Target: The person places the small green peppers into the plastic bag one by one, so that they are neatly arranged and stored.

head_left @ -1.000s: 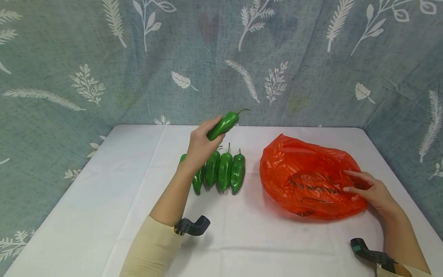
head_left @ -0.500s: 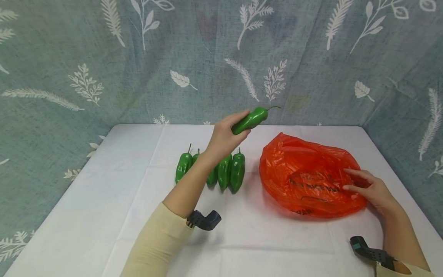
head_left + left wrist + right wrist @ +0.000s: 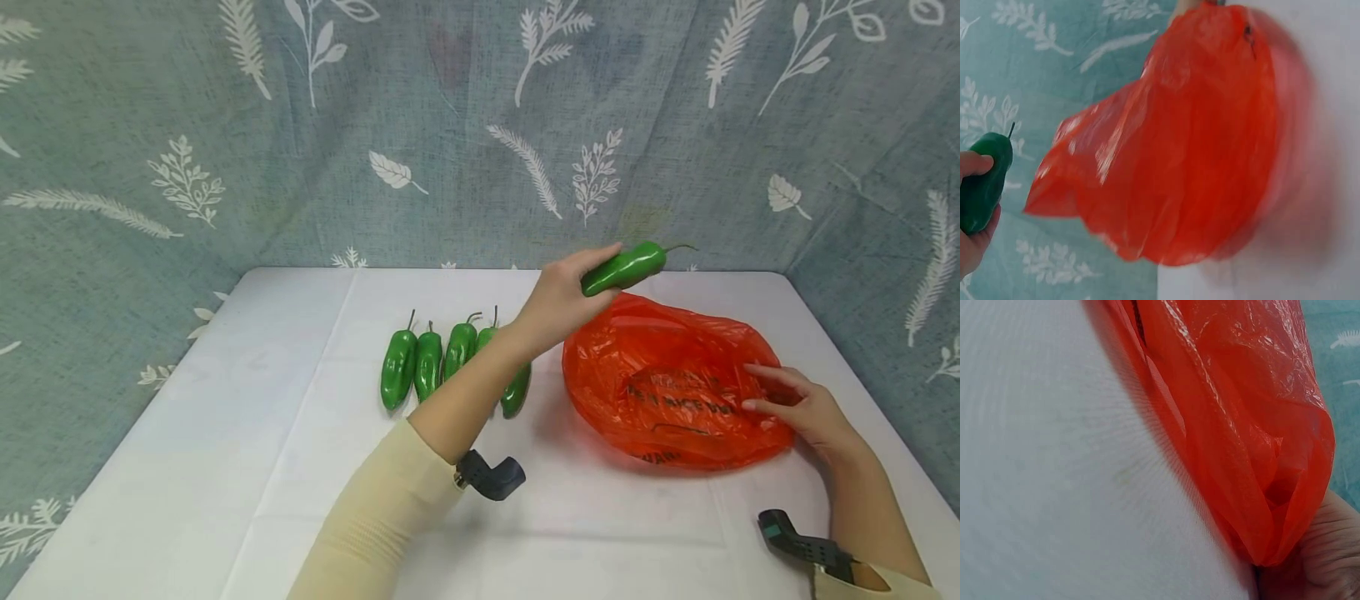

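Near sleeve: pale sleeve (image 3: 382,508) on the left arm, with a dark wrist camera (image 3: 491,477) jutting inward over the white table (image 3: 187,467).
Right hand: thumb and a finger spread apart against the right side of the red bag (image 3: 660,375); the right hand (image 3: 813,412) is otherwise partly hidden, so whether it grips the film I cannot tell.
Red bag: thin, crumpled, puffed up on the table's right half, near the right edge.
Pepper row: five green peppers (image 3: 398,369) side by side left of the bag, stems pointing away (the left forearm covers parts of some).
Held pepper: green pepper (image 3: 626,268) in the air, pinched between thumb and fingers of the left hand (image 3: 566,296), stem to the right; the left wrist view shows it apart from the bag.
Room: a wide stretch of white left of the row, a narrower strip between row and bag.
Far edge: straight, rounded at the corners, meeting the leaf-patterned backdrop (image 3: 450,167).
Writing: black print on the bag; "NICE" legible, the rest creased.
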Action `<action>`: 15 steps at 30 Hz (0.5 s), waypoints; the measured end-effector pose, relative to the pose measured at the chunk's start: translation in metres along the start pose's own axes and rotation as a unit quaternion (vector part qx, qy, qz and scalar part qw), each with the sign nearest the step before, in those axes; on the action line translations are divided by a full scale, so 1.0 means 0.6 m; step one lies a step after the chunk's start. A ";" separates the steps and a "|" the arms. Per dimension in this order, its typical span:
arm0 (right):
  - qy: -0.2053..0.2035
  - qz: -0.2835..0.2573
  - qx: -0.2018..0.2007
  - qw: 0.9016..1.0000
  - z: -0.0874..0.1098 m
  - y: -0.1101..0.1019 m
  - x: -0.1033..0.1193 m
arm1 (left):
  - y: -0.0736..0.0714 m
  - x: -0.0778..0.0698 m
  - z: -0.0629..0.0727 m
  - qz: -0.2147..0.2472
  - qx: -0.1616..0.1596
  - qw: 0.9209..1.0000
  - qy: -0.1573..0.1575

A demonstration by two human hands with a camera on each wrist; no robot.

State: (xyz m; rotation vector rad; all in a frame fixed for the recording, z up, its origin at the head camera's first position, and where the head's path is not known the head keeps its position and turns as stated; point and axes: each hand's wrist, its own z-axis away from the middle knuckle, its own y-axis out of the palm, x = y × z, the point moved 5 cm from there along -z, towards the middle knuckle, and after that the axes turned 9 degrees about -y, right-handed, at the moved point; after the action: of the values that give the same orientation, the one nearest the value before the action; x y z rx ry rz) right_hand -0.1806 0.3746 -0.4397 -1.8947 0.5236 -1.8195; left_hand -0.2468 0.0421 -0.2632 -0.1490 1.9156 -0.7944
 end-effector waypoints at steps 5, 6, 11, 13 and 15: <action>-0.004 0.012 -0.004 1.000 0.000 -0.002 0.000 | 0.041 -0.010 -0.013 -0.024 0.045 0.999 -0.008; -0.005 0.013 -0.003 1.000 -0.001 -0.001 0.000 | 0.049 -0.011 -0.016 -0.030 0.056 0.998 -0.012; 0.000 0.004 0.004 1.000 -0.007 0.002 0.001 | 0.097 -0.012 -0.030 -0.052 0.110 0.992 -0.036; 0.004 0.001 0.000 1.000 -0.007 0.001 0.000 | 0.116 -0.012 -0.037 -0.042 0.129 0.990 -0.042; 0.002 0.005 -0.008 1.000 -0.006 0.000 -0.001 | 0.134 -0.009 -0.044 -0.020 0.148 0.988 -0.047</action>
State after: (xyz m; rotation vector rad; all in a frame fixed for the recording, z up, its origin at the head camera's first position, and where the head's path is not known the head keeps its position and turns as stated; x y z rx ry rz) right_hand -0.1841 0.3750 -0.4402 -1.8956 0.5495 -1.8181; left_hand -0.2475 0.1187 -0.2991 -0.0412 1.6896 -1.0701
